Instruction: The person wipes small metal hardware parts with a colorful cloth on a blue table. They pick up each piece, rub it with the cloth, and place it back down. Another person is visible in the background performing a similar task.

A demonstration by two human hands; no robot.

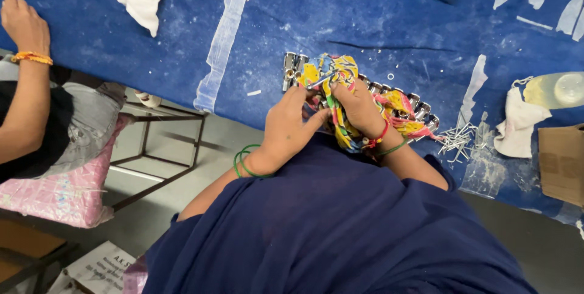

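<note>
Over the near edge of the bench: both hands sit together on a bright multicoloured cloth (340, 87), just in front of the blue-clad body.
Cloth vs hands: it's bunched under and between them, spilling out to the right over a row of chrome fittings (420, 108).
Left hand (289, 126): fingers curled in, thumb pressing against the cloth's near side, green bangles at the wrist.
Right hand (360, 108): closed over the top of the cloth, clutching it, red and green threads at the wrist.
Chrome piece (294, 69): pokes out at the cloth's left end, just past the fingertips.
Hard to make out: whether either hand also grips a fitting inside the cloth, the folds cover that.
Nearby: pile of small screws (456, 139) to the right, white rag (517, 123) beyond them.
Bench (365, 14): blue cover, dusty, strips of tape.
Other person: a hand (23, 23) rests at the far left edge.
</note>
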